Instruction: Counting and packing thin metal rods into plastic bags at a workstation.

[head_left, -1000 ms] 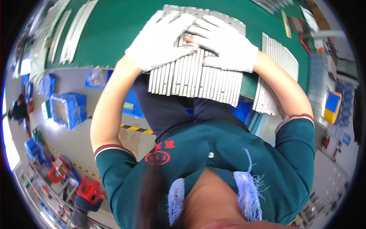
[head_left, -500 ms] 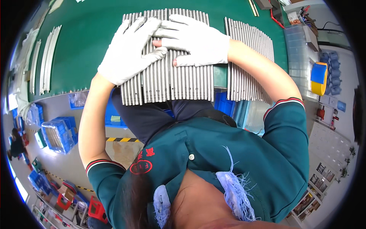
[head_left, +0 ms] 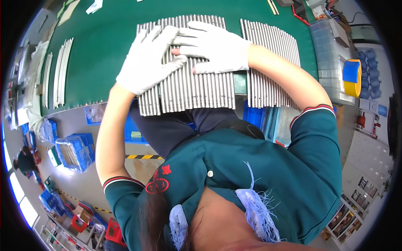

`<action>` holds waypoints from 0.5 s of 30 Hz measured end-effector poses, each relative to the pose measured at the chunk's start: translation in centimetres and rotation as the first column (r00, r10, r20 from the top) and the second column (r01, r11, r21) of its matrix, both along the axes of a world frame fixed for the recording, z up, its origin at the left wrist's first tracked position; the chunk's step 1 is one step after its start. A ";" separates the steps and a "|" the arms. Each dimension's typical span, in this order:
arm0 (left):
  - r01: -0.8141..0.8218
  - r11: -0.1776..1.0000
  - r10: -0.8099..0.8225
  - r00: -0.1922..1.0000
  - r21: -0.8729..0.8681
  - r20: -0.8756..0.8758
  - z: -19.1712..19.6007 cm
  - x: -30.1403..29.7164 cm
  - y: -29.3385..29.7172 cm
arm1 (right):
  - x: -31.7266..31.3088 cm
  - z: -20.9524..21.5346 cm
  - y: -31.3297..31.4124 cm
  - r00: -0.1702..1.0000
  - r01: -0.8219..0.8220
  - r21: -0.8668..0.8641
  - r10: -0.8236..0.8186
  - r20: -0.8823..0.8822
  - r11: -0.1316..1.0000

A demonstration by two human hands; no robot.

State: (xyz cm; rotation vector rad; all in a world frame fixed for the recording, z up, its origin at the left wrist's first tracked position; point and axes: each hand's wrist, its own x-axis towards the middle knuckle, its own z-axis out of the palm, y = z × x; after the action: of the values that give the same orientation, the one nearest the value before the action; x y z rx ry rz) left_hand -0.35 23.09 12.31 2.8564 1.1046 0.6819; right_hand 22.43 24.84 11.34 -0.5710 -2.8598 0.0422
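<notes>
Side by side on the green table lies a row of slim metal rods (head_left: 201, 90), their near ends jutting past the table's front edge. My left hand (head_left: 148, 60), in a white glove with fingers spread, rests flat on the left part of this row. Gloved likewise, with a thumb tip and one fingertip bare, my right hand (head_left: 215, 48) lies flat across the middle, its fingers reaching to the left hand. A narrow gap sets off the leftmost rods (head_left: 149, 103) from the others. Under my right forearm is a second row of metal rods (head_left: 268, 54).
A few pale rods (head_left: 63, 73) lie at the left of the green table (head_left: 100, 54). Clear plastic boxes (head_left: 328, 54) stand at the right edge, with a yellow and blue tape roll (head_left: 351, 78) beside them. Blue crates (head_left: 75, 150) are on the floor at left.
The gap between the middle and right groups of the front row has closed; one gap remains at left. Both hands stay flat on the rods. The whole view has shifted slightly.
</notes>
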 end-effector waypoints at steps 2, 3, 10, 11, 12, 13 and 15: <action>-0.045 0.976 0.026 0.996 -0.215 -0.090 1.0 2.2 -0.4 | 2.0 0.3 -0.8 0.997 0.046 -0.028 -0.045 0.058 0.999; -0.024 0.984 0.012 0.998 -0.176 -0.066 1.1 3.1 -0.6 | 2.8 0.8 -1.3 0.993 0.078 -0.013 -0.077 0.089 0.997; 0.061 0.980 -0.066 0.998 -0.189 -0.016 0.6 7.7 -4.3 | 7.8 2.4 -7.7 0.960 0.243 -0.080 -0.228 0.162 0.967; 0.073 0.973 -0.075 0.997 -0.220 -0.004 0.8 7.7 -5.4 | 7.9 2.6 -8.8 0.953 0.259 -0.083 -0.241 0.182 0.962; 0.089 0.956 -0.096 0.995 -0.279 -0.011 1.3 7.7 -6.5 | 8.0 2.6 -9.9 0.957 0.264 -0.098 -0.249 0.146 0.960; 0.097 0.958 -0.105 0.994 -0.269 -0.014 1.4 7.3 -7.6 | 7.8 2.7 -10.7 0.958 0.266 -0.122 -0.249 0.142 0.956; 0.095 0.975 -0.097 0.995 -0.201 -0.003 0.7 6.5 -9.5 | 7.3 2.8 -12.0 0.955 0.273 -0.144 -0.251 0.157 0.951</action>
State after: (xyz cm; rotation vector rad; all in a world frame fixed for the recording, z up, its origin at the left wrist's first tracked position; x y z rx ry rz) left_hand 6.18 13.62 13.00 2.7246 0.9675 0.5152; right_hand 29.71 12.81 14.18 -1.0222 -2.9005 0.2040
